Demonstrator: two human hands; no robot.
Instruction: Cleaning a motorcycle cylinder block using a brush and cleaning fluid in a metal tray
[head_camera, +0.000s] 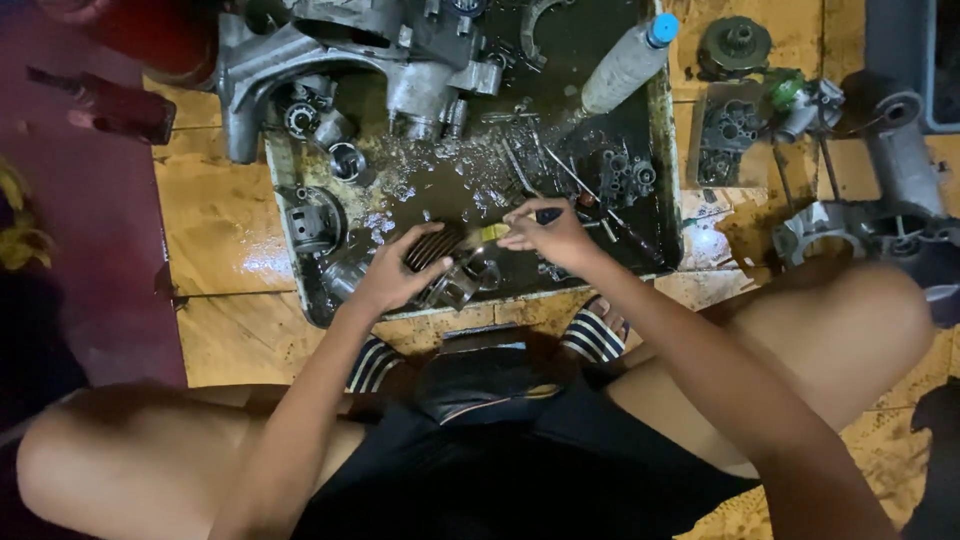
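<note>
The light is dim and warm. Glare sits on the wet floor (250, 262) just left of the tray (668, 150), and the oily liquid inside the tray glints. Corners far from the tray fall dark; both hands look slightly soft, perhaps motion blur.

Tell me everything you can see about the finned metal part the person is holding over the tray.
The finned metal part looks like a grey engine cylinder with dark, parallel cooling fins along one side and a round bore showing lower down. It appears wet and oily. The left hand grips it from the left, fingers over the fins, holding it tilted over the near edge of the tray. The right hand holds a brush whose pale bristles touch its top.
</note>
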